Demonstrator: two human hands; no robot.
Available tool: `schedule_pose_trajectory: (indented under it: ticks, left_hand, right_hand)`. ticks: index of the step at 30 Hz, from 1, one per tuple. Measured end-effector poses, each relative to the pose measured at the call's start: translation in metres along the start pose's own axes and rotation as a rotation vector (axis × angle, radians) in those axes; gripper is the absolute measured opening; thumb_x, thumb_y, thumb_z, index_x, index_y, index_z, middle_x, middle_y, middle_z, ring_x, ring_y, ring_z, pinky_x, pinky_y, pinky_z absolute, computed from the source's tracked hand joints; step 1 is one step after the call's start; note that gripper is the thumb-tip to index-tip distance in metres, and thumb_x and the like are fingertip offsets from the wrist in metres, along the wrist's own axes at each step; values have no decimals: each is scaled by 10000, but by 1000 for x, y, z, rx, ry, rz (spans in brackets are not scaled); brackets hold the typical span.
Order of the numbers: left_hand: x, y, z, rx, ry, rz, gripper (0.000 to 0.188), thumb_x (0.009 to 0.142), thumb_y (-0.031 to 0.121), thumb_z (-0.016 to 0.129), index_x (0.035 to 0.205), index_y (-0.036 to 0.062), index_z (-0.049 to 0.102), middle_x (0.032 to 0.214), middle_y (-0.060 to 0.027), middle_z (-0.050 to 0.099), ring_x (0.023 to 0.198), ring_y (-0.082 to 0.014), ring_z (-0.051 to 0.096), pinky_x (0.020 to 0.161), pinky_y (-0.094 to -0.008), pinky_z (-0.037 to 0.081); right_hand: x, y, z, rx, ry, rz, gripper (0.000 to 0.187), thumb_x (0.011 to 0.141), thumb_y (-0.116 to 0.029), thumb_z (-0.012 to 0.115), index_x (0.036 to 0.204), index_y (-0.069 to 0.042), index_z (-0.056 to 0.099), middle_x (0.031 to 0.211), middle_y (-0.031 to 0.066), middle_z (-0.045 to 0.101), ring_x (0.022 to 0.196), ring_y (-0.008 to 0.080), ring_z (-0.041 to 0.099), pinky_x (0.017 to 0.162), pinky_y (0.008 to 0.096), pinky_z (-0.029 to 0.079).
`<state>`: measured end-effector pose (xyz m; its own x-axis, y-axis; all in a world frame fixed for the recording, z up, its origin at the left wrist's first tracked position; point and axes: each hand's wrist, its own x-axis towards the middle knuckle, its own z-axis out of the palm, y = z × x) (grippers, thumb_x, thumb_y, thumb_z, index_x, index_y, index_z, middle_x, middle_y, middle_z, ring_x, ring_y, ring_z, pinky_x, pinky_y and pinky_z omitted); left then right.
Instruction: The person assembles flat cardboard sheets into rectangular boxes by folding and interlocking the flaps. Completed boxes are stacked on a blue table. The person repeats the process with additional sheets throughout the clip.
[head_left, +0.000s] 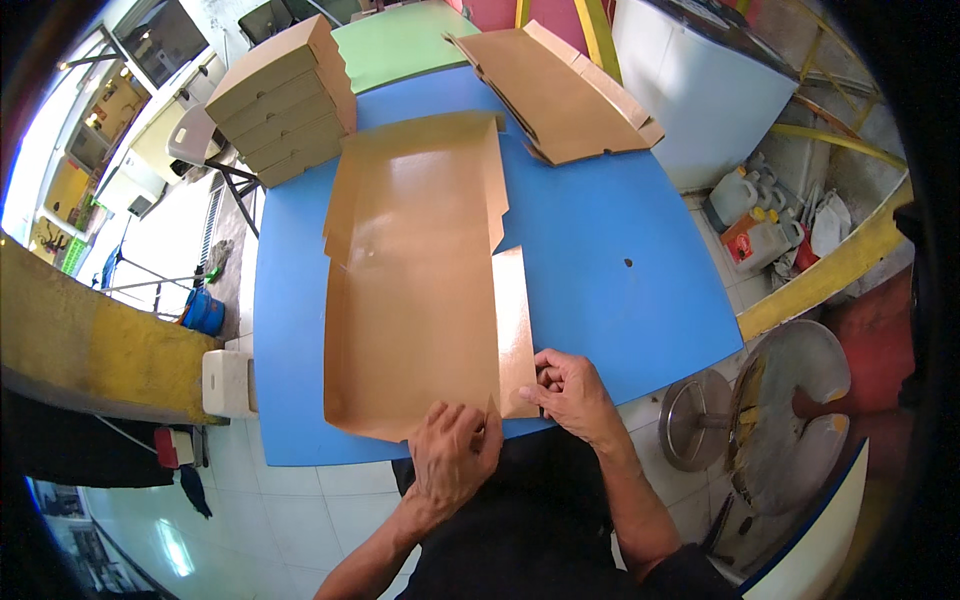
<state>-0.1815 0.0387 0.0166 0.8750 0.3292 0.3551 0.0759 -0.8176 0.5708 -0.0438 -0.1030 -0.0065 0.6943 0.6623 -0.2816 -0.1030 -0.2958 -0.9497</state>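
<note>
A brown cardboard box blank (415, 290), partly folded, lies lengthwise on the blue table (620, 320). Its left wall stands up, while the right side flap (515, 320) leans outward and catches the light. At the near right corner, my right hand (570, 395) pinches the end of that flap between thumb and fingers. My left hand (455, 455) is closed over the near edge of the box, its fingers curled on the cardboard. The fingertips of the left hand are partly hidden behind the knuckles.
Folded brown boxes (290, 110) are stacked at the far left of the table. Flat cardboard blanks (560, 95) lie at the far right. Beyond stands a green table (410, 45). Plastic jugs (755, 220) and a round stool (695, 420) are on the floor at right.
</note>
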Motion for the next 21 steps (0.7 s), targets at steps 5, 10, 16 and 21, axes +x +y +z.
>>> schedule_pose_trajectory:
  ticks: [5,10,16,21]
  left_hand:
    - [25,-1,-18,-177,-348,-366,280,955,192,651,793,-37,653,638,-169,668,580,-286,666,572,-413,484]
    - [34,0,-24,-165,-362,-369,271,951,197,663,806,-31,660,643,-168,659,579,-272,654,583,-402,495]
    - [33,-3,-18,-177,-418,-417,223,945,178,652,841,-19,664,711,-209,668,691,-396,660,665,-467,500]
    - [32,-3,-17,-172,-417,-424,211,954,184,639,871,-6,679,732,-219,661,708,-409,654,669,-472,495]
  right_hand:
    - [-10,-6,19,287,-25,21,315,889,-111,770,1118,30,605,776,42,680,615,55,579,517,215,467]
    - [-19,-11,26,420,-56,199,431,869,-103,790,1214,5,555,763,18,644,601,50,564,471,195,422]
    - [-19,-6,34,401,-22,130,460,905,-97,753,1256,43,491,740,26,622,599,55,566,462,210,450]
    - [-18,0,36,406,-8,90,478,907,-91,746,1276,43,474,732,36,619,601,67,574,476,220,460]
